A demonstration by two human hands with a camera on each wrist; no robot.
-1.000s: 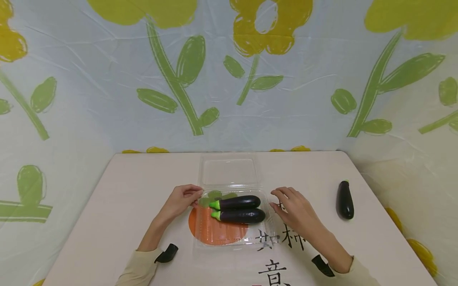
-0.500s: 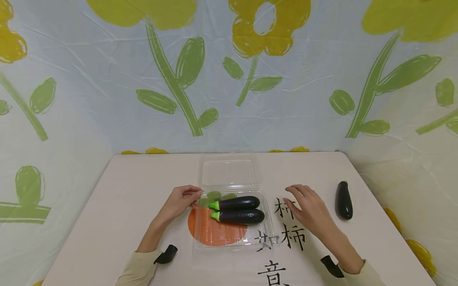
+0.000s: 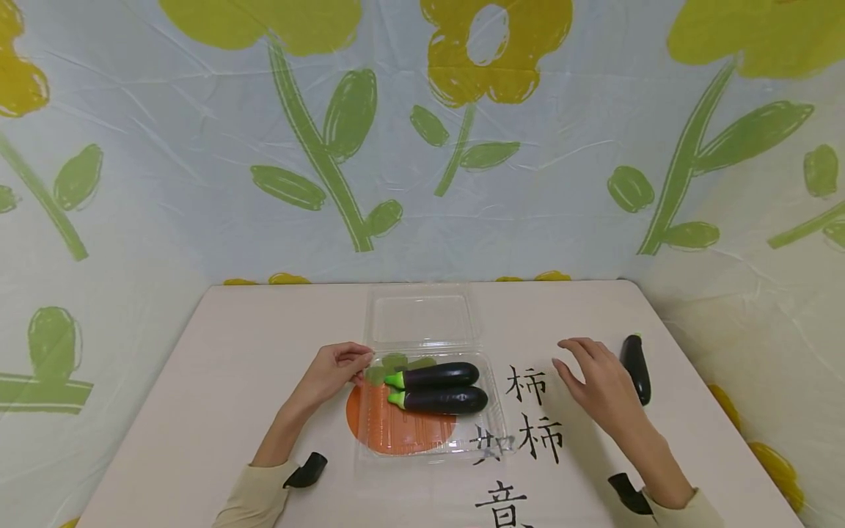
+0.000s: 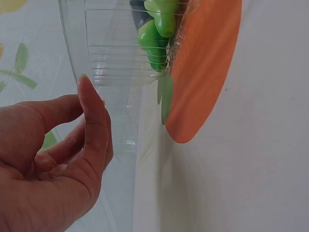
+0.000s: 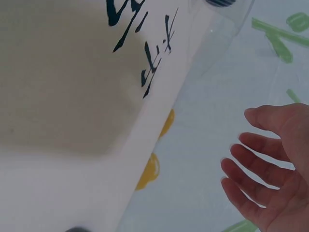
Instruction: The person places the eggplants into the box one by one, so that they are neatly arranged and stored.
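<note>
Clear container (image 3: 498, 414) between the hands (image 3: 333, 372) (image 3: 604, 385), passable tabletop (image 3: 524, 330) at its right, lid (image 3: 421, 319) behind, eggplant (image 3: 637, 367) farther right

Left hand (image 3: 338, 370) pinches — fingers (image 4: 95, 126) bent; right hand (image 3: 604, 385) hovers — fingers (image 5: 260, 164) curved, slightly apart.

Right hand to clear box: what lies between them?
Only black characters on the table lie between right hand and box, in the head view.

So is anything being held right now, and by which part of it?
The left hand seems to pinch the box by its left rim, near the back corner, though the clear plastic makes contact hard to confirm. The right hand holds nothing.
</note>
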